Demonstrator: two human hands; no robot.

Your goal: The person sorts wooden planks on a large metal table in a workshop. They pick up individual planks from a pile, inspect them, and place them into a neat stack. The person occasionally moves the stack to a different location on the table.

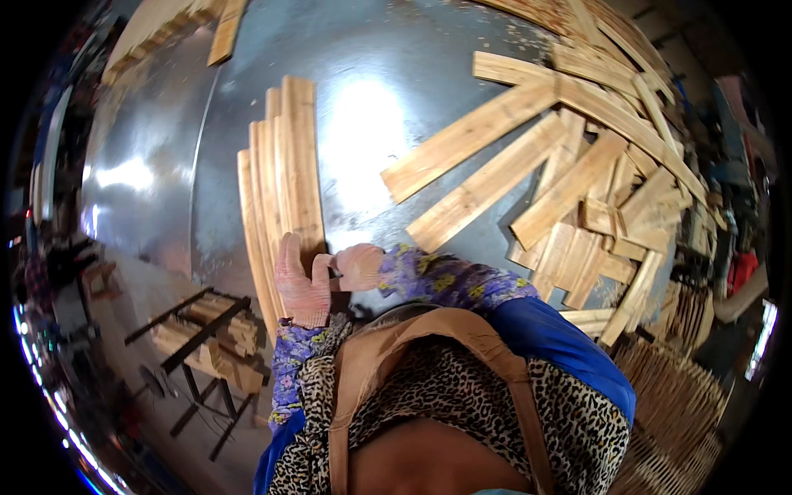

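Observation:
A row of long, narrow wooden planks (299,165) lies side by side on the metal table in front of me, some standing on edge. My left hand (302,285), in a pale pinkish glove, rests on the near part of this row with its fingers stretched forward. Close beside it, my right hand (360,266) wears the same kind of glove and reaches in from the right. Its fingers point toward the left hand's thumb at the near end of the rightmost plank. The right fingertips are mostly hidden, and their grip is unclear.
A grey metal table (247,49) spreads ahead, with a jumbled pile of loose planks (569,177) on its right. More boards (161,29) lie at the far left. A dark metal stand (206,346) carrying wood blocks is at lower left; stacked slats (668,412) are at lower right.

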